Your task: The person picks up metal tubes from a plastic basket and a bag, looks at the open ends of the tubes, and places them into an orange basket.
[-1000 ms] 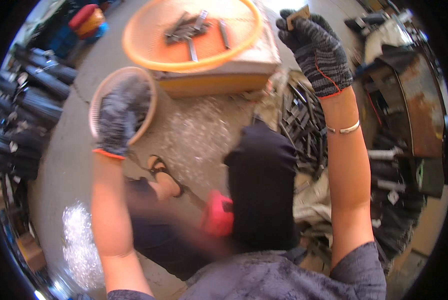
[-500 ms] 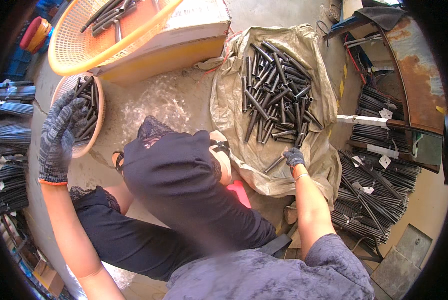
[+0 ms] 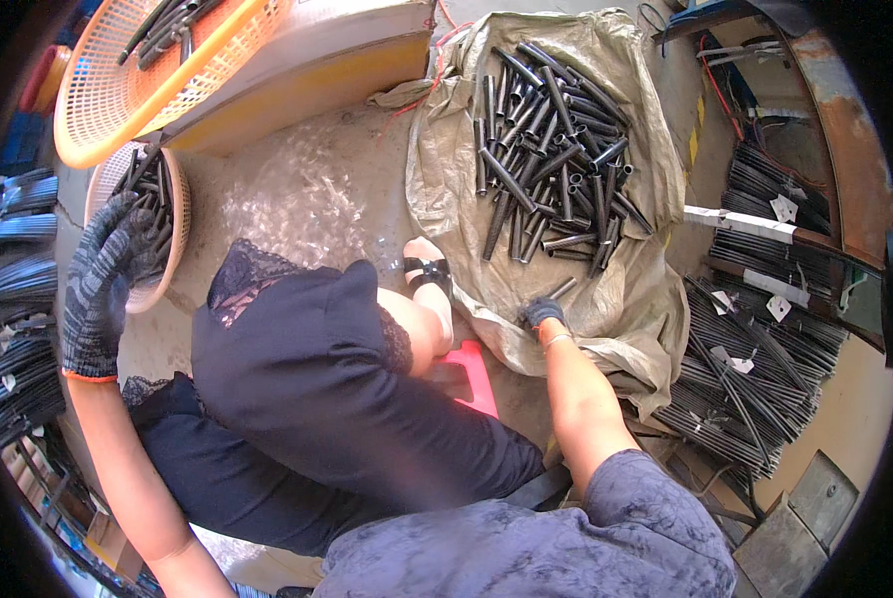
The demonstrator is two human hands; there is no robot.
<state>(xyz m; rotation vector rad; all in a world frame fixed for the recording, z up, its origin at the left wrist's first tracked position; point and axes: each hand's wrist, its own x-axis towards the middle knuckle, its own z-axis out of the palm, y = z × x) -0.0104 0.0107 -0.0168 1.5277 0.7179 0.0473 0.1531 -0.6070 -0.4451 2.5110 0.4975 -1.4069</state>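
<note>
On the right, my right hand [image 3: 543, 312], in a dark glove, has its fingers closed over the near end of a short dark metal tube [image 3: 564, 288]. The tube's far end sticks out on the crumpled tan sheet [image 3: 446, 189]. Beyond it on the same sheet lies a loose pile of similar black tubes [image 3: 556, 159]. My left hand [image 3: 103, 274], in a grey knit glove with an orange cuff, is raised at the left. Its fingers are stretched and slightly curved, with nothing visible in them. It partly covers a round pale basket [image 3: 182, 209] that holds more dark tubes.
An orange basket [image 3: 78, 135] with several tubes stands on a large box [image 3: 357, 40] at the upper left. Bundled rods [image 3: 18, 259] line the left, and tagged rods [image 3: 745, 369] the right. A pink plastic stool [image 3: 481, 384] is beside my leg; a rusty metal panel [image 3: 835, 120] stands far right.
My right hand has shifted left across the near end of the single tube, which previously stuck out toward the lower left. The left hand remains raised by the basket. The whole view has shifted slightly.
</note>
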